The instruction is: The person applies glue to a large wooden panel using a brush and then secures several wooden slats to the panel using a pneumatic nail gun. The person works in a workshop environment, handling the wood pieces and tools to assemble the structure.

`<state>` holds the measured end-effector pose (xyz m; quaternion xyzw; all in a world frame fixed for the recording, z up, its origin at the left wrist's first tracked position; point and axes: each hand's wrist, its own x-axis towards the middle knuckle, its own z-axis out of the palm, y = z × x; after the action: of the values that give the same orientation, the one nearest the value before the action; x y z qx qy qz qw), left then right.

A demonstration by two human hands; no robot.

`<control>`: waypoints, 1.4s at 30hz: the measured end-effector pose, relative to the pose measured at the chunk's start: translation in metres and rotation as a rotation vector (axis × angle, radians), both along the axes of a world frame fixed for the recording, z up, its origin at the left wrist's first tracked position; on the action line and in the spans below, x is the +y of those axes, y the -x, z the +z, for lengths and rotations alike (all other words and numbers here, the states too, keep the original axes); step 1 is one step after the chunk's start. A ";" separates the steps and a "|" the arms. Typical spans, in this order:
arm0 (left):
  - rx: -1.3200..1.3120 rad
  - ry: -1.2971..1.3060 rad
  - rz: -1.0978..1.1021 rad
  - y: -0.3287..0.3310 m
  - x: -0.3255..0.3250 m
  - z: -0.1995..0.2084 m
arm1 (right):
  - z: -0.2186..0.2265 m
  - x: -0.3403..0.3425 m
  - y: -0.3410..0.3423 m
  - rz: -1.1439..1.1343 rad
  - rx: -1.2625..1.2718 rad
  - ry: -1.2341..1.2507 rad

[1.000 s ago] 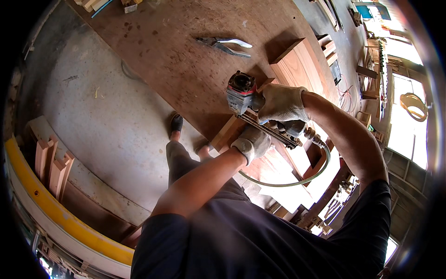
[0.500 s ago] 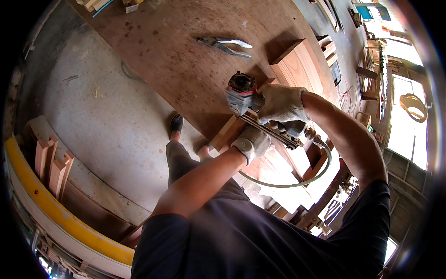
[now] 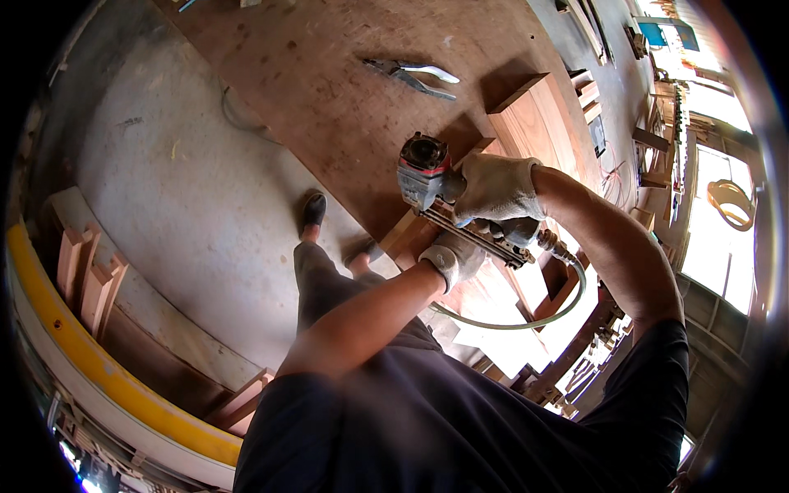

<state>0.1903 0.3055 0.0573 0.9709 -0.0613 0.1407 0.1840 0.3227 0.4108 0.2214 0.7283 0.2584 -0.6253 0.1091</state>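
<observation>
A nail gun sits over the wooden pieces at the worktop's near edge, the right hand's gloved fingers wrapped around its handle. A hose curves from its rear. The gloved left hand now lies further under the gun's magazine than half a second ago; its fingers are hidden, so I cannot tell their state. Pliers and a wooden block lie beyond, farther right in view than before.
</observation>
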 end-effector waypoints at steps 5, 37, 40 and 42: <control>0.020 0.100 -0.003 0.001 -0.001 -0.001 | -0.002 0.000 0.003 0.057 -0.009 -0.004; 0.627 0.068 -0.502 -0.053 -0.162 0.011 | 0.045 -0.542 0.135 -1.515 -0.591 -0.619; 0.601 0.072 -0.483 -0.045 -0.175 0.024 | 0.024 -0.586 0.162 -1.552 -0.490 -0.586; 0.612 0.055 -0.477 -0.047 -0.174 0.022 | 0.011 -0.602 0.171 -1.673 -0.351 -0.602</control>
<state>0.2376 0.1314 0.0793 0.9212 -0.2236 -0.2007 0.2473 0.1520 -0.1914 0.2324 0.7608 -0.2230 -0.2863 -0.5380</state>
